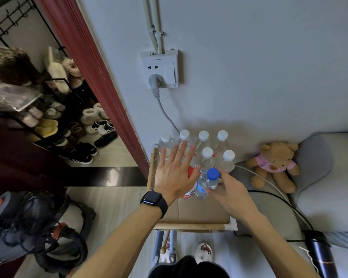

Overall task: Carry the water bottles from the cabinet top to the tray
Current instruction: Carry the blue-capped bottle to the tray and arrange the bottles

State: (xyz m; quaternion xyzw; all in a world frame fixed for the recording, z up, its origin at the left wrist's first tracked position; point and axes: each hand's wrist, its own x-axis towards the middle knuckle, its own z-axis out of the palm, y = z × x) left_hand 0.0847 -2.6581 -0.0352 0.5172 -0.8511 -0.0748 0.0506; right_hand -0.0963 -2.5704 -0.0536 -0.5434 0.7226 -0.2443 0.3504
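Dark clothing and pale slippers sit at the bottom, just before the cabinet top's near edge. Near the middle of that brown top, the right hand comes in from the right, its fingers curled round the lower body of a blue-capped bottle. This bottle is clear with a pale blue label; it stands cap up, its long axis close to vertical and leaning slightly right. Whether its base touches the top cannot be told. Just left of it, the left hand, with a black watch on its wrist, is spread flat, fingers straight and wide, over a red-capped bottle that is mostly hidden. Toward the far edge, six clear white-capped bottles stand upright in two rows.
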